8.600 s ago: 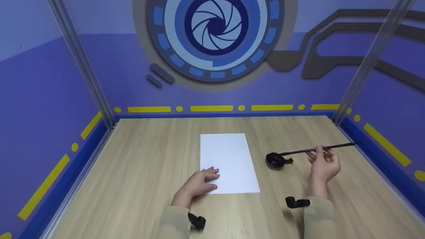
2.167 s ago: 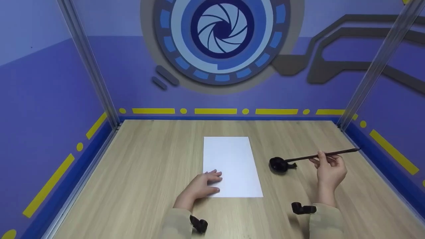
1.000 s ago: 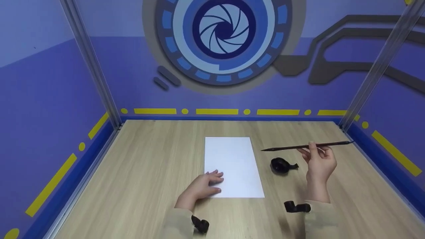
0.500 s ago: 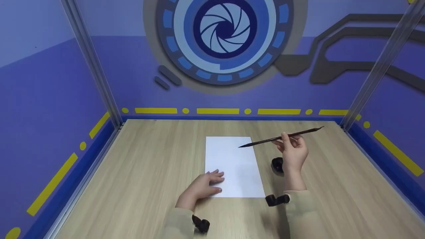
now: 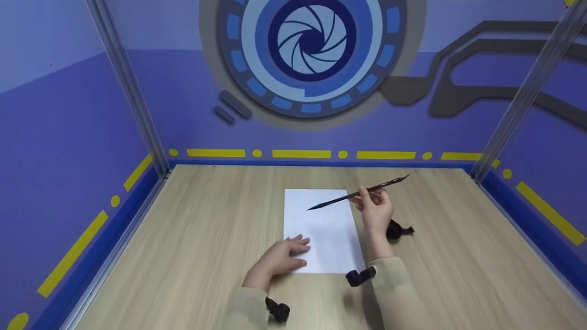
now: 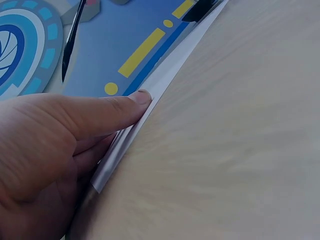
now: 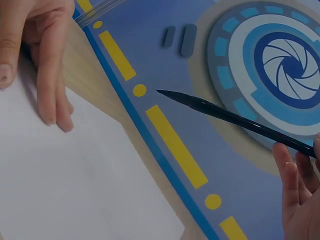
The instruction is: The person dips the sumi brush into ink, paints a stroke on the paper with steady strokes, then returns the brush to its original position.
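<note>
A white sheet of paper (image 5: 321,229) lies on the wooden table. My left hand (image 5: 277,257) rests on its lower left part, fingers spread; in the left wrist view the thumb (image 6: 115,112) touches the sheet's edge. Above the paper's right side, my right hand (image 5: 377,213) pinches a dark writing brush (image 5: 337,200) by the middle of its handle. Its dark pointed tip is aimed left, over the upper middle of the sheet and apart from it. The right wrist view shows the brush (image 7: 225,115) and part of the holding fingers. Behind the right wrist, a small black ink dish (image 5: 398,230) is partly hidden.
The wooden table (image 5: 206,229) is bounded by a blue back wall (image 5: 183,105) and side walls with metal corner posts (image 5: 133,91). A black wrist camera (image 5: 277,310) sits on the left sleeve, another black camera (image 5: 360,276) on the right.
The brush tip has left the black dish. My right hand has carried the brush leftward over the paper, tilting it so the tip points lower left. My left hand stays on the sheet.
</note>
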A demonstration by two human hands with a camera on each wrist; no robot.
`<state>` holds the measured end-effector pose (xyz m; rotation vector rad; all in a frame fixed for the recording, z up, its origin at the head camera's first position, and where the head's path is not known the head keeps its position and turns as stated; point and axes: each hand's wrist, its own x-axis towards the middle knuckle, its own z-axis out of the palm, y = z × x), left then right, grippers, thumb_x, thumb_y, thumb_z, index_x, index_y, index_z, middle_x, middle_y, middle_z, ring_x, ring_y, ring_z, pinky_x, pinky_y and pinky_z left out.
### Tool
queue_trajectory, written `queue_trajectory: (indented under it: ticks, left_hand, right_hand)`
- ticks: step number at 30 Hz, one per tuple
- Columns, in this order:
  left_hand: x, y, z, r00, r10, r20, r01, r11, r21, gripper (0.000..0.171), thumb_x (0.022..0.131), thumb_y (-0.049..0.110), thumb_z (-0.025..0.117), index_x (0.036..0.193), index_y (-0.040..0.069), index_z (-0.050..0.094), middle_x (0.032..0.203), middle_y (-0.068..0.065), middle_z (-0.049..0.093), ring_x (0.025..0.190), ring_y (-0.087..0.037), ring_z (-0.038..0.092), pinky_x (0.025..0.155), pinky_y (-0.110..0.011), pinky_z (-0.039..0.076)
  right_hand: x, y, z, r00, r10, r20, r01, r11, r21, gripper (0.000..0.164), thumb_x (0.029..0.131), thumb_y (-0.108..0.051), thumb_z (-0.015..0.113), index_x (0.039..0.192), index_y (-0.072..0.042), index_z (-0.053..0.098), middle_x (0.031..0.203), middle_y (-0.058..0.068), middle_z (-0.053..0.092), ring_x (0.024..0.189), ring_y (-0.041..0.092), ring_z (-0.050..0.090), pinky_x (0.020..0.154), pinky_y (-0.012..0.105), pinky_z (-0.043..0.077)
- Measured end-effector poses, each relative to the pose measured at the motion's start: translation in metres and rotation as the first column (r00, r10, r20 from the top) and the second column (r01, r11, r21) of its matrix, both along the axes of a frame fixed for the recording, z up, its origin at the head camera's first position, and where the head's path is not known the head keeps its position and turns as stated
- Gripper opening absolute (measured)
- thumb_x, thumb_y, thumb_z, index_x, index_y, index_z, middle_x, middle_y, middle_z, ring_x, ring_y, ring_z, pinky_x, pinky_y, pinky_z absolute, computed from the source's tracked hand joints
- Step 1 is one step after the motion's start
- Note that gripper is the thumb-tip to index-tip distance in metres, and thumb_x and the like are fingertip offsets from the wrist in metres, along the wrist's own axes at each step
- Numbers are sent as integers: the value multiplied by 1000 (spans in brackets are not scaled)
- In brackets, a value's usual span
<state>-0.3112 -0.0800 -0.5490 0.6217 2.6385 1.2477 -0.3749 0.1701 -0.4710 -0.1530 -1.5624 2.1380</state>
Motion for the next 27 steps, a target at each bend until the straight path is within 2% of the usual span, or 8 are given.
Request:
queue_trajectory:
  ticks: [5, 8, 15, 27]
  left_hand:
    - [1, 0, -1, 1000, -5, -7, 5, 1000, -5, 41, 94, 17, 73, 134, 9, 68, 154, 1, 56, 153, -26, 40, 130, -53, 25]
    - [1, -1, 0, 1000, -5, -12, 5, 1000, 4, 41, 94, 16, 73, 134, 8, 69, 153, 1, 57, 153, -26, 40, 129, -53, 26]
    - [0, -2, -1, 998, -36, -56, 36, 999, 8, 42, 92, 15, 74, 132, 5, 69, 151, -3, 58, 151, -29, 43, 129, -53, 26]
    - [-2, -2, -2, 994, -52, -93, 52, 999, 0, 42, 89, 13, 75, 130, 4, 70, 149, -5, 60, 149, -31, 46, 128, -53, 29]
  right_hand:
    - [-6, -13, -14, 1000, 6, 6, -6, 1000, -8, 13, 96, -7, 71, 96, -1, 60, 79, -1, 74, 60, 11, 75, 56, 19, 60]
    - [-9, -20, -20, 1000, 1, 18, -1, 1000, 20, 13, 96, -7, 71, 97, 0, 60, 81, 0, 73, 60, 10, 75, 56, 19, 60]
    - [-11, -34, -26, 998, -27, 64, 20, 994, 104, 16, 95, -12, 73, 98, -1, 63, 83, 0, 74, 61, 10, 75, 59, 20, 61]
    - [-13, -51, -34, 999, -17, 40, 12, 992, 125, 15, 94, -6, 73, 102, 2, 64, 83, 4, 70, 60, 14, 75, 56, 20, 60]
